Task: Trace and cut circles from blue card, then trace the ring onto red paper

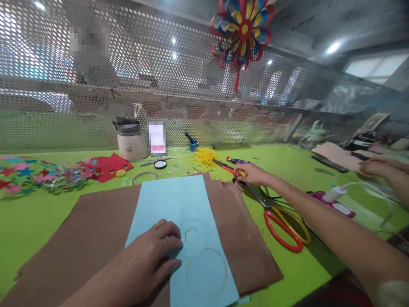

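Note:
My left hand (156, 245) lies on a sheet of light blue paper (172, 198), fingers stretched out and holding nothing. Circles are drawn on the paper beside my fingertips, two of them one inside the other. Beneath it spreads a large brown sheet (102, 230). Out to the right, my right hand (247, 174) has its fingers closed around a slim tool (227, 166) with orange and dark parts; its exact kind is unclear. Big scissors (283, 228) with red and yellow handles lie just below that hand, their blade tips partly hidden by it.
Yellow shreds (205, 157), a small blue pot (193, 145), a phone (157, 138) and a white jug (131, 140) stand along the back. Paper stars (27, 172) and red paper (112, 166) lie left. Cables and a white plug (334, 194) lie right, near another person's hands (380, 166).

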A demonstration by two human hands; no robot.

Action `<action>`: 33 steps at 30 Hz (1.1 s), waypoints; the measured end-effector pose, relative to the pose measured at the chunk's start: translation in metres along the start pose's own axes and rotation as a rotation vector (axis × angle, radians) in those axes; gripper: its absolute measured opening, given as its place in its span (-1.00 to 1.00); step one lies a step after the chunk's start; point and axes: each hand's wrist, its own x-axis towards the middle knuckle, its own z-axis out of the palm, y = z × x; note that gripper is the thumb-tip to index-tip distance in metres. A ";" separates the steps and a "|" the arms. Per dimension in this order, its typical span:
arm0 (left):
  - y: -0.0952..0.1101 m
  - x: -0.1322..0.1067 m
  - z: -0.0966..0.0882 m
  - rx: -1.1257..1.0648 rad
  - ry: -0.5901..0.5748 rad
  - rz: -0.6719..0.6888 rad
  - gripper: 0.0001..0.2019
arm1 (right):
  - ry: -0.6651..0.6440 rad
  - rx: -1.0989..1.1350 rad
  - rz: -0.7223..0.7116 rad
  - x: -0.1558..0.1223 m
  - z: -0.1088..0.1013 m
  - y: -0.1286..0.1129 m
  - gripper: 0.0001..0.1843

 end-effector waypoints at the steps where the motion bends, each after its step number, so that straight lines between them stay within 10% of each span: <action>1: 0.000 0.000 0.000 0.002 -0.012 -0.002 -0.84 | -0.017 -0.043 -0.007 -0.002 0.001 -0.002 -0.76; 9: 0.000 0.001 0.001 -0.006 0.000 0.002 -0.84 | -0.042 -0.169 -0.043 -0.006 0.010 -0.006 -0.75; 21: 0.001 0.000 0.001 -0.016 0.000 -0.015 -0.85 | 0.495 0.473 0.004 -0.037 -0.005 -0.031 -0.78; 27: -0.006 0.003 0.004 -0.102 0.111 -0.008 -0.77 | 0.333 1.132 -0.145 -0.079 -0.013 -0.093 -0.74; 33: 0.006 0.004 -0.002 -0.397 0.323 -0.158 -0.71 | 0.161 1.006 -0.261 -0.101 -0.020 -0.133 -0.80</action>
